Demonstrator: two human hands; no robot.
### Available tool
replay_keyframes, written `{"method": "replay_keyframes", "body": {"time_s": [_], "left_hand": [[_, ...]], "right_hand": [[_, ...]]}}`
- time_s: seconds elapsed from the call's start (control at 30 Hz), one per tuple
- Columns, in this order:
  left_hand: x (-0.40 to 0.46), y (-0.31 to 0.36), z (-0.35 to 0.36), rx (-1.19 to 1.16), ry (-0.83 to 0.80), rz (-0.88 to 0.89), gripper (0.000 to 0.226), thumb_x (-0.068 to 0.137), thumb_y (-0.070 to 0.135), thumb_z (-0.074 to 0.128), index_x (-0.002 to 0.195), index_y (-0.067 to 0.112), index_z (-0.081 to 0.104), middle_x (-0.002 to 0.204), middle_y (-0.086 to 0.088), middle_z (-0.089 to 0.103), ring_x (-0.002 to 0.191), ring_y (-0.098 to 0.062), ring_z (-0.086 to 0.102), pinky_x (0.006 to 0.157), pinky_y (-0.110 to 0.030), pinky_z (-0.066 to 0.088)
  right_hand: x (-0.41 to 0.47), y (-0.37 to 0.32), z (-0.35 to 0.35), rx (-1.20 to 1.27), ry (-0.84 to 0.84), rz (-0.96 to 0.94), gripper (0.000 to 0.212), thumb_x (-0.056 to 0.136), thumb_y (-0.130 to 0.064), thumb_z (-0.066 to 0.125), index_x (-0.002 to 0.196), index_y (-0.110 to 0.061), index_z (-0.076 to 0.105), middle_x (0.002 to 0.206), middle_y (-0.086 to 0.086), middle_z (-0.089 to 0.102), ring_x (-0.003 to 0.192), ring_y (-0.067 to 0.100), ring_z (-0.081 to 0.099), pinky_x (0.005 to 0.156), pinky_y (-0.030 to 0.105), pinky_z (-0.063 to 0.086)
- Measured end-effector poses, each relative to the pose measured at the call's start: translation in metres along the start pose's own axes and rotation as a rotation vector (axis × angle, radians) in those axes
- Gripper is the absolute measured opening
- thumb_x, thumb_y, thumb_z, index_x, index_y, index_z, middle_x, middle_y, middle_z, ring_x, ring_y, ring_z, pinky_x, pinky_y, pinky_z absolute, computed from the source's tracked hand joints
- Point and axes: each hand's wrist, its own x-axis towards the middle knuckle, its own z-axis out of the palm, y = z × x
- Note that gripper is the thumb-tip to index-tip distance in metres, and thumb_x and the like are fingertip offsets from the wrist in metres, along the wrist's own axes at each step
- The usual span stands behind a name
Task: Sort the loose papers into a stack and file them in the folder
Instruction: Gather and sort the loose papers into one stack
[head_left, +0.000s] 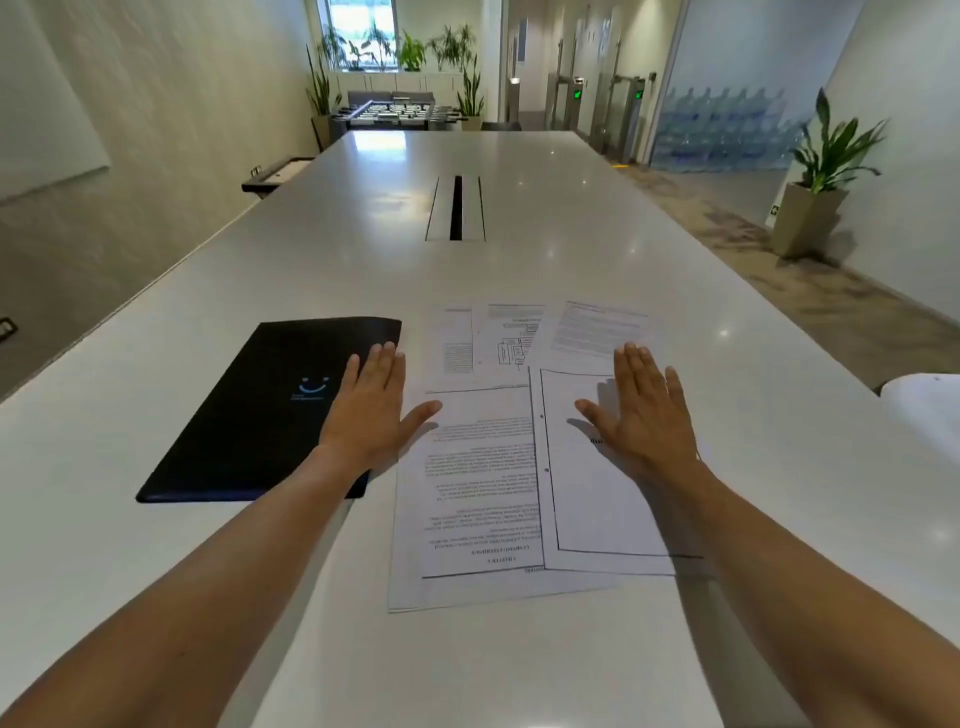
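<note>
The fingers (382, 364) of the left hand (371, 410) are stretched flat and close together, the thumb spread out to the right, and they hold nothing; they lie over the right edge of the folder (249, 415), but I cannot tell if the palm presses on it or only hovers. The folder is dark, closed, and lies left of the middle of the table (519, 171), its long axis slanted from the near left to the far right. Just beside it to the right lie the loose papers (483, 467), spread and overlapping: two sheets farther away, one turned sheet at the far right, and two larger sheets nearer the near edge, their long axes pointing about away from the person. The left thumb reaches to the left edge of the near printed sheet. The right hand (641, 415) is also open and flat, holding nothing, above the bordered sheet (597, 509). Both hands are therefore at the two sides of the papers, and I judge the coming move is to push the sheets inward, toward each other, into one stack; the right hand is nearer to most of the sheets, the left nearer to the folder.
</note>
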Motion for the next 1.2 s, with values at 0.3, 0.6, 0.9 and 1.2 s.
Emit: {"method": "replay_keyframes", "body": {"time_s": [0.3, 0.6, 0.9, 1.2], "left_hand": [[-0.006, 0.011, 0.005, -0.092, -0.174, -0.031, 0.108, 0.080, 0.085, 0.004, 0.155, 0.007, 0.006, 0.163, -0.016, 0.015, 0.151, -0.031, 0.007, 0.120, -0.054, 0.002], [0.006, 0.032, -0.022, -0.111, -0.266, -0.145, 0.094, 0.076, 0.079, 0.051, 0.140, 0.010, 0.041, 0.134, -0.013, 0.057, 0.131, -0.034, 0.042, 0.109, -0.054, 0.034], [0.017, 0.054, -0.037, -0.420, -0.334, -0.394, 0.100, 0.071, 0.043, 0.084, 0.148, 0.016, 0.025, 0.141, -0.016, 0.044, 0.130, -0.036, 0.040, 0.098, -0.048, 0.044], [0.010, 0.047, -0.037, -0.670, -0.266, -0.534, 0.108, 0.069, 0.026, 0.088, 0.151, 0.020, 0.019, 0.134, -0.016, 0.048, 0.116, -0.034, 0.053, 0.095, -0.049, 0.051]], "right_hand": [[-0.007, 0.012, 0.006, 0.112, 0.004, 0.211, 0.074, 0.096, -0.056, 0.034, 0.142, 0.001, 0.036, 0.151, 0.020, 0.037, 0.141, 0.032, 0.030, 0.114, 0.047, 0.027], [0.000, 0.012, -0.006, 0.020, -0.126, 0.544, 0.090, 0.066, -0.072, 0.056, 0.127, -0.006, 0.045, 0.125, 0.023, 0.054, 0.118, 0.041, 0.045, 0.094, 0.049, 0.037], [0.008, 0.011, -0.013, 0.218, -0.160, 0.646, 0.107, 0.059, -0.064, 0.076, 0.136, -0.004, 0.031, 0.131, 0.023, 0.044, 0.118, 0.041, 0.048, 0.089, 0.046, 0.044], [0.003, 0.013, -0.023, 0.489, -0.024, 0.710, 0.068, 0.072, -0.024, 0.077, 0.124, -0.002, 0.038, 0.122, 0.022, 0.050, 0.108, 0.040, 0.054, 0.078, 0.041, 0.045]]}}
